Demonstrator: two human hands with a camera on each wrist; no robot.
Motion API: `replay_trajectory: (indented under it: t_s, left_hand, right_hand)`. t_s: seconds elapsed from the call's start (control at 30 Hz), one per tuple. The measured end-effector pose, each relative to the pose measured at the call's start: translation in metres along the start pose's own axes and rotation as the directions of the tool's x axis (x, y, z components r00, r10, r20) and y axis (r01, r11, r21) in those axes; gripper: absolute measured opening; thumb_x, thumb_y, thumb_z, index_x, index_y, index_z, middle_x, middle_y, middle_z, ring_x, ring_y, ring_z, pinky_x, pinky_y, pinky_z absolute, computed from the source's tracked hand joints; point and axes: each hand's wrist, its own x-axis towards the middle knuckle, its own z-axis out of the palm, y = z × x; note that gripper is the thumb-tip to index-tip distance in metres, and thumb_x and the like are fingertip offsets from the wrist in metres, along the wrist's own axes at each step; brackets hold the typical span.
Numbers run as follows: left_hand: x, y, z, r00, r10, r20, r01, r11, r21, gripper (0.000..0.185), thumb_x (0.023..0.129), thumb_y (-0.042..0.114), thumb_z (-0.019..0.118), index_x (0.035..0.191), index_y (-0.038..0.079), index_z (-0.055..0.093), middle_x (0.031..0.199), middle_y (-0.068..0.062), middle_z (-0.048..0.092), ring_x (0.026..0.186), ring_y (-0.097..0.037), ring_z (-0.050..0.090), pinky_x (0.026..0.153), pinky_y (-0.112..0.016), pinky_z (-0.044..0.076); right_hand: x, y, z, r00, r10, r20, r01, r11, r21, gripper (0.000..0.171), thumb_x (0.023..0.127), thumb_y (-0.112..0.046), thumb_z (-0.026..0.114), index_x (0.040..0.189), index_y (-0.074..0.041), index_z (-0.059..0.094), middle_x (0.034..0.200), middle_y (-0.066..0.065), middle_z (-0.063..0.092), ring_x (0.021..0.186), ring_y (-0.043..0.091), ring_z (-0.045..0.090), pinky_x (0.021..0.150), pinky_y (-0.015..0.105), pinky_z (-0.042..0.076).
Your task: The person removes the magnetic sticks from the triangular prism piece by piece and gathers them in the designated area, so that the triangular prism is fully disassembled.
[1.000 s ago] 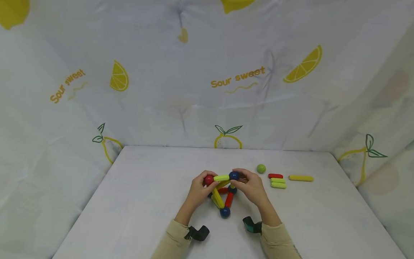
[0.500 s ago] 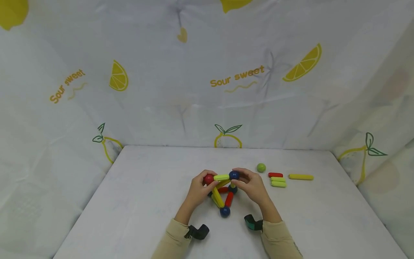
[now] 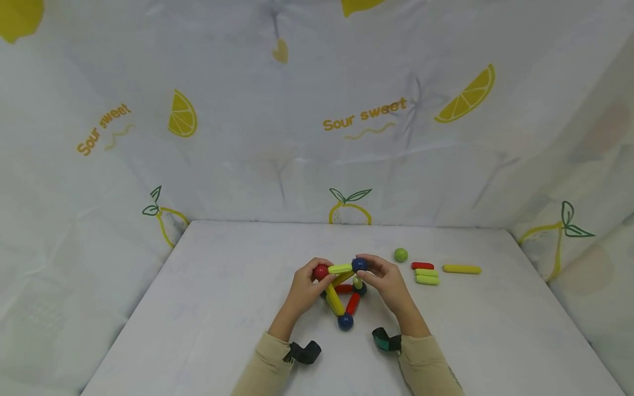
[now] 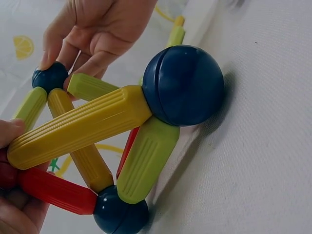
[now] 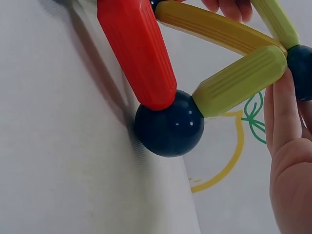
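Observation:
A magnetic ball-and-stick frame stands on the table between both hands. My left hand (image 3: pixel 303 289) grips the red ball (image 3: pixel 320 271) at its upper left. My right hand (image 3: pixel 389 283) holds the upper blue ball (image 3: pixel 359 265) between thumb and fingers. A lime stick (image 3: pixel 340 269) joins these two balls. Yellow and red sticks run down from them; the front blue ball (image 3: pixel 345 322) rests on the table. From the back right blue ball (image 5: pixel 169 123) rises another lime stick (image 5: pixel 241 80); its upper end lies beside the right fingers and looks apart from the upper blue ball.
Behind the right hand lie a green ball (image 3: pixel 400 254), a short red stick (image 3: pixel 422 265), two lime sticks (image 3: pixel 427 276) and a long yellow stick (image 3: pixel 462 269). A lemon-printed white cloth (image 3: pixel 247 165) hangs behind the white table (image 3: pixel 208 308).
The upper blue ball has shifted slightly, and the top end of the rising lime stick now shows below it. Both hands keep their holds; the loose pieces lie as before.

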Motion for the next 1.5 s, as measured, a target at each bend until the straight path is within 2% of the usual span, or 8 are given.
replay_trajectory:
  t_s: [0.3,0.47,0.53,0.67,0.77,0.93,1.17,1.5]
  left_hand:
    - [0.002,0.003,0.0,1.0,0.001,0.006,-0.001,1.0,0.001,0.024,0.085,0.009,0.06,0.107,0.001,0.054,0.106,-0.014,0.058,0.095,-0.021,0.056,0.086,-0.038,0.05]
    - [0.002,0.004,0.0,1.0,0.012,-0.006,-0.012,1.0,0.003,0.023,0.085,0.009,0.06,0.105,-0.001,0.055,0.105,-0.015,0.059,0.093,-0.019,0.056,0.082,-0.035,0.052]
    - [0.003,0.003,-0.001,1.0,0.012,-0.012,-0.012,1.0,0.005,0.022,0.085,0.009,0.06,0.104,-0.001,0.055,0.104,-0.015,0.059,0.091,-0.018,0.056,0.08,-0.033,0.052]
    - [0.004,0.001,-0.002,1.0,0.008,-0.018,-0.008,1.0,0.012,0.022,0.085,0.01,0.06,0.104,0.001,0.055,0.104,-0.013,0.06,0.091,-0.016,0.056,0.08,-0.03,0.052]
    - [0.004,0.0,-0.002,1.0,0.005,-0.017,-0.005,1.0,0.011,0.022,0.085,0.011,0.06,0.104,0.001,0.055,0.104,-0.012,0.059,0.09,-0.015,0.056,0.08,-0.027,0.052]
    - [0.002,-0.001,-0.003,1.0,-0.007,-0.011,0.007,1.0,0.014,0.023,0.084,0.011,0.061,0.105,0.002,0.055,0.104,-0.012,0.059,0.091,-0.017,0.055,0.08,-0.028,0.052]
    - [0.0,-0.001,-0.003,1.0,-0.015,-0.008,0.015,1.0,0.014,0.025,0.084,0.011,0.061,0.106,0.001,0.054,0.106,-0.013,0.059,0.093,-0.019,0.055,0.083,-0.036,0.051]
    - [0.0,0.0,-0.002,1.0,-0.014,-0.009,0.014,1.0,0.006,0.026,0.084,0.011,0.062,0.106,0.002,0.054,0.106,-0.013,0.059,0.093,-0.019,0.055,0.082,-0.032,0.052]
  right_hand:
    - [0.003,0.006,-0.002,0.999,0.028,0.025,-0.031,0.989,0.145,0.048,0.081,-0.027,0.065,0.123,-0.007,0.052,0.121,0.01,0.055,0.106,0.012,0.056,0.089,0.02,0.047]
    - [0.002,0.002,-0.012,1.0,0.002,0.004,-0.003,0.894,0.448,0.038,0.09,-0.012,0.053,0.123,0.004,0.046,0.113,0.009,0.057,0.1,0.013,0.06,0.088,0.025,0.047]
    - [0.002,0.001,-0.018,1.0,-0.013,-0.027,0.024,0.871,0.491,0.04,0.09,-0.009,0.052,0.124,0.009,0.041,0.11,0.007,0.057,0.098,0.013,0.061,0.087,0.025,0.048]
    - [0.004,0.007,-0.024,0.994,0.015,-0.107,0.012,0.969,0.247,0.05,0.085,-0.019,0.061,0.125,0.004,0.043,0.116,0.006,0.053,0.101,0.009,0.058,0.086,0.019,0.048]
    - [0.006,0.014,-0.026,0.988,0.031,-0.149,-0.031,1.0,0.004,0.053,0.081,-0.026,0.066,0.126,-0.004,0.047,0.124,0.009,0.051,0.108,0.014,0.055,0.086,0.02,0.048]
    - [0.01,0.028,-0.026,0.981,0.019,-0.193,-0.06,0.977,-0.207,0.048,0.083,-0.025,0.063,0.126,-0.008,0.049,0.127,0.014,0.051,0.115,0.025,0.051,0.094,0.035,0.044]
    - [0.022,0.048,-0.033,0.953,0.08,-0.292,-0.166,0.944,-0.284,0.046,0.082,-0.028,0.064,0.124,-0.015,0.051,0.125,0.009,0.053,0.116,0.024,0.05,0.096,0.041,0.043]
    - [0.04,0.056,-0.032,0.954,0.041,-0.295,-0.161,0.905,-0.393,0.046,0.085,-0.021,0.06,0.128,-0.011,0.048,0.127,0.017,0.051,0.116,0.029,0.05,0.096,0.043,0.042]
